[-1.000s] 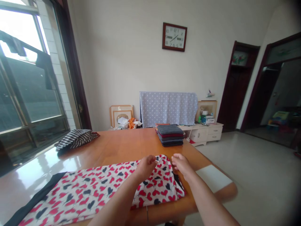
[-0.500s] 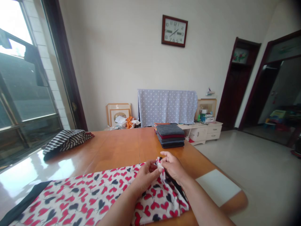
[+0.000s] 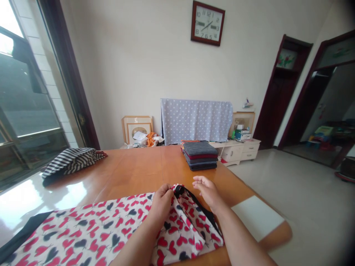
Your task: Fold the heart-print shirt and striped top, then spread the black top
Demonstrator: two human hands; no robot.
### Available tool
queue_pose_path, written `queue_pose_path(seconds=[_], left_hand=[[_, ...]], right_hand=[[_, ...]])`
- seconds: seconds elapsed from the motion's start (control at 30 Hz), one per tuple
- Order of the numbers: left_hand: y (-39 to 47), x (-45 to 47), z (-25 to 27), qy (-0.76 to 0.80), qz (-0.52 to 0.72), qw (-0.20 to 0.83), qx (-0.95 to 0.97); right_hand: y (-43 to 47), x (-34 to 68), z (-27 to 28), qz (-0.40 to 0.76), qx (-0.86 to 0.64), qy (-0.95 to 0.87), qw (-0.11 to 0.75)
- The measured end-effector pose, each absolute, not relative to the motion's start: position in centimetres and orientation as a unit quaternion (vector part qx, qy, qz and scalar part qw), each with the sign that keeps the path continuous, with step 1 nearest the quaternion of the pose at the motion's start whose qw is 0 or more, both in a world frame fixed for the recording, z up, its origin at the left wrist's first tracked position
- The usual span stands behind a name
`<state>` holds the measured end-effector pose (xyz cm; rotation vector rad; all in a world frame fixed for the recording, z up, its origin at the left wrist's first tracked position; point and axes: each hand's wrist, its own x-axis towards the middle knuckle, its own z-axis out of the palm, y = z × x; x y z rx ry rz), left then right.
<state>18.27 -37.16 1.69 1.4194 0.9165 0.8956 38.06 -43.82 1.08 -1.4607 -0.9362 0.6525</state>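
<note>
the table [image 3: 138, 166] is smooth, glossy wood. on it lie a matt, creased heart-print cloth [image 3: 122, 221] and a matt fabric stack [image 3: 201, 149].

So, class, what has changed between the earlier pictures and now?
The left hand has taken hold of the heart-print cloth near its right end and drawn the top layer leftward, opening it. The right hand, at that edge half a second ago, has let go and sits apart. The folded clothes and striped garment stayed put.

Heart-print cloth [image 3: 91, 229]: off-white, red + dark grey hearts. Bundle [image 3: 73, 160]: black/white stripes. Cover [image 3: 196, 120]: pale blue, white dots. Desk [image 3: 138, 168]: orange-brown.
</note>
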Motion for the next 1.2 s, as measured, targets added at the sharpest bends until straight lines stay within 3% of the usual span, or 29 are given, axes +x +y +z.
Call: queue_pose_path(seconds=[0.43, 0.63, 0.9, 1.2], left_hand=[[-37.6, 17.9, 3.1, 0.373, 0.379, 0.597, 0.601], [-37.5, 17.8, 3.1, 0.376, 0.38, 0.593, 0.602], [-38.7, 18.0, 3.6, 0.285, 0.283, 0.584, 0.706], [-37.0, 18.0, 1.7, 0.381, 0.36, 0.531, 0.666]], right_hand=[[-43.3, 35.7, 1.2, 0.178, -0.705, -0.546, 0.416], [-43.0, 36.3, 0.5, 0.202, -0.705, -0.517, 0.441], [-43.0, 37.5, 0.0, 0.188, -0.69, -0.461, 0.526], [-44.1, 37.3, 0.4, 0.205, -0.693, -0.452, 0.524]])
